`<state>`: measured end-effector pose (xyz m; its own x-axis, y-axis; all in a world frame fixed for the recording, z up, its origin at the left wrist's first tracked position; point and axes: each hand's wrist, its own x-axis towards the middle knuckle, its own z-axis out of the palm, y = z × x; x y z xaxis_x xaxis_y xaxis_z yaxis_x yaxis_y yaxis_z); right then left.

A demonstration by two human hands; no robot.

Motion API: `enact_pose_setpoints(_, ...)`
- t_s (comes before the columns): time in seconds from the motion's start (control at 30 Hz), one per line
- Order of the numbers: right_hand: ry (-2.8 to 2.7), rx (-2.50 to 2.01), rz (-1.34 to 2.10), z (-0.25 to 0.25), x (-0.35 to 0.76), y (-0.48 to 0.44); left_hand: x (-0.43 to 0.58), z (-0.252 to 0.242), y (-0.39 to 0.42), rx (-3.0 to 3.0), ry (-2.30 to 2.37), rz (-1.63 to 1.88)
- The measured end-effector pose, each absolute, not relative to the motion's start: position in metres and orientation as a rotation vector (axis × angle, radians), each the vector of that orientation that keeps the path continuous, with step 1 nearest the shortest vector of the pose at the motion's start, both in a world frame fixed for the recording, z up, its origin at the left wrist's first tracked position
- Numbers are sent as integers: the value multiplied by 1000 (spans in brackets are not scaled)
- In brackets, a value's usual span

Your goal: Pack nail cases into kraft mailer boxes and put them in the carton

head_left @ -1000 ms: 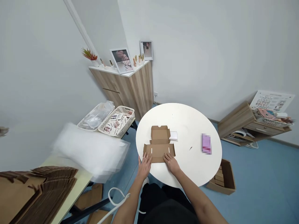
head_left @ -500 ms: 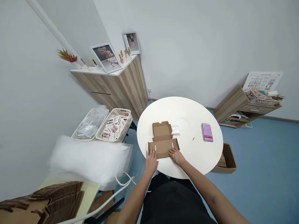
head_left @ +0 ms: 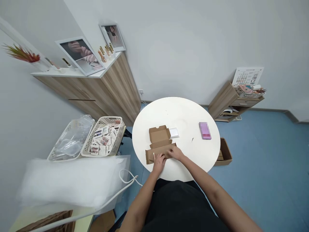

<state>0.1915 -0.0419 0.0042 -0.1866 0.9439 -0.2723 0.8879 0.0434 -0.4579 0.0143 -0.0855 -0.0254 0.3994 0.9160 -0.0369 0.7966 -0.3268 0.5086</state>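
A person seen at a round white table [head_left: 183, 111], standing at its 6 o'clock edge. Clock positions are taken from the table's centre, with 12 o'clock toward the far wall.

A flat brown cardboard box [head_left: 158, 145] lies open at about 8 o'clock on the tabletop, near the edge. Its lid panel points toward 12 o'clock, and its front panel stands partly raised on the person's side. The left hand [head_left: 159, 162] rests on the near part of this front panel, fingers partly curled downward. The right hand [head_left: 175, 153] sits at the panel's upper edge, fingers bent toward the left hand. The two hands are just apart. Both touch the cardboard, but it cannot be told whether either is gripping it.

A small white packet [head_left: 173, 132] lies just beside the box, toward 2 o'clock from it. A pink package [head_left: 205, 130], blurred, lies at 3 o'clock on the table.

Off the table, a beige basket of small printed cards [head_left: 102, 138] stands at 9 o'clock, beside a white basket of clear plastic [head_left: 70, 141]. A sheet of white foam wrap [head_left: 67, 182] lies at 8 o'clock. A wooden cabinet [head_left: 116, 87] stands at 10 o'clock, a low wooden shelf [head_left: 231, 103] at 2 o'clock, and an open cardboard carton [head_left: 224, 152] on the floor at 4 o'clock.
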Motion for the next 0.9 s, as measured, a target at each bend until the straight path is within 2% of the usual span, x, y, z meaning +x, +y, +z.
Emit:
enact_pose_setpoints(0.13,-1700,-2190,645,7,195,-9,16,-20,-83,2172,1461,354)
enact_pose_setpoints(0.33,-1351,-2359,1108,-3,183,28,16,-26,-84,2199,1462,325)
enact_pose_setpoints(0.57,-1357,-2315,1176,-8,185,31,12,-28,-74,2374,1454,273)
enact_pose_setpoints(0.77,-1460,-2235,1203,-7,194,21,5,-9,-46,2677,1208,178)
enact_pose_setpoints(0.9,-1543,-2182,1243,-7,199,21,2,-4,-26,2673,1372,128)
